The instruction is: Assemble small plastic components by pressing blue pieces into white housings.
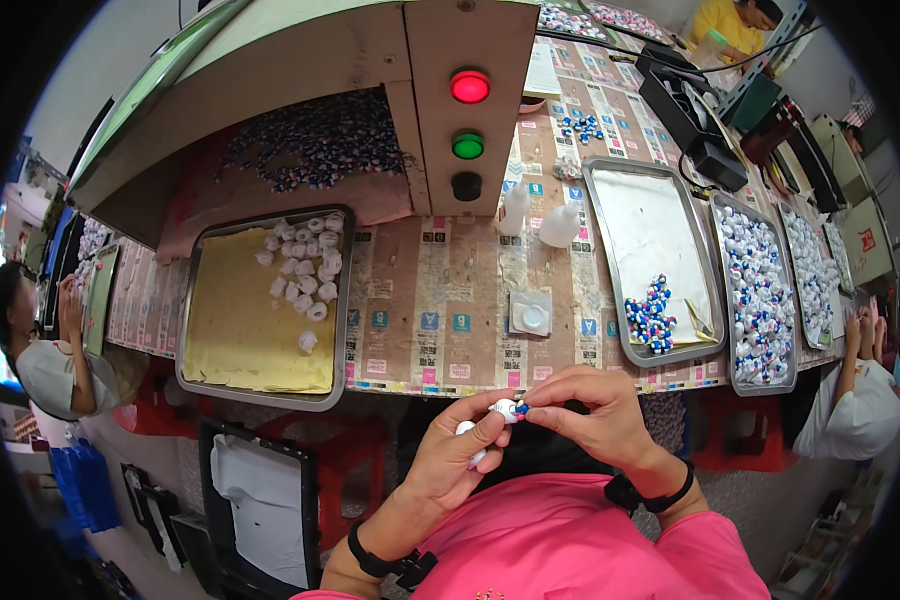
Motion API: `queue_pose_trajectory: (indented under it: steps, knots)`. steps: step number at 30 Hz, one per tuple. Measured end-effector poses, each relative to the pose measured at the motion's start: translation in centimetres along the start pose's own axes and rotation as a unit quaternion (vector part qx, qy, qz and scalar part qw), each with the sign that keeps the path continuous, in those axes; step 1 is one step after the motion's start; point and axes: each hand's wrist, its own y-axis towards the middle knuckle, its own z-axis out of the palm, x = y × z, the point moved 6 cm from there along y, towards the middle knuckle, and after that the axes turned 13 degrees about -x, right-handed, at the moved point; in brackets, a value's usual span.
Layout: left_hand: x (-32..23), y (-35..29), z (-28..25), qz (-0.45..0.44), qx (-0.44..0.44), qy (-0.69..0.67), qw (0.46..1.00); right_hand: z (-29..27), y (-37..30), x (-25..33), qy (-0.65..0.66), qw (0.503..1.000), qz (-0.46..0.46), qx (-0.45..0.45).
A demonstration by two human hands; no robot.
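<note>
My left hand is closed around a small rounded white piece, held between thumb and fingers near the table's front edge. A second white piece is tucked in the same hand. My right hand pinches a small blue piece with other colours on it, against the end of the white piece. Whether the two are joined I cannot tell. More white pieces lie in the yellow-lined tray at left. Similar blue pieces sit in the white-lined tray at right.
A machine housing with red and green lights stands at the back left, many small pieces inside. White bottles and a small square dish stand mid-table. Filled trays line the right. Other people sit around.
</note>
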Motion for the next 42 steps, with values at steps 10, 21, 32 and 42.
queue_pose_trajectory:
  steps: [10,21,32,42]
  knots:
    - [-0.9,-0.8,0.6,0.077,-0.039,0.078,0.993,0.4,-0.3,1.0,0.021,1.0,-0.023,-0.002]
    - [-0.9,-1.4,2.0,0.029,0.002,0.058,0.998,-1.1,0.4,5.2,-0.05,0.989,-0.141,0.014]
    - [-1.3,-2.9,1.0,0.018,0.016,0.035,0.999,-6.1,-2.3,12.1,0.312,0.918,-0.235,0.062]
    - [1.0,-5.0,2.8,-0.002,0.02,0.062,0.998,-7.2,-5.9,13.9,0.416,0.871,-0.247,0.081]
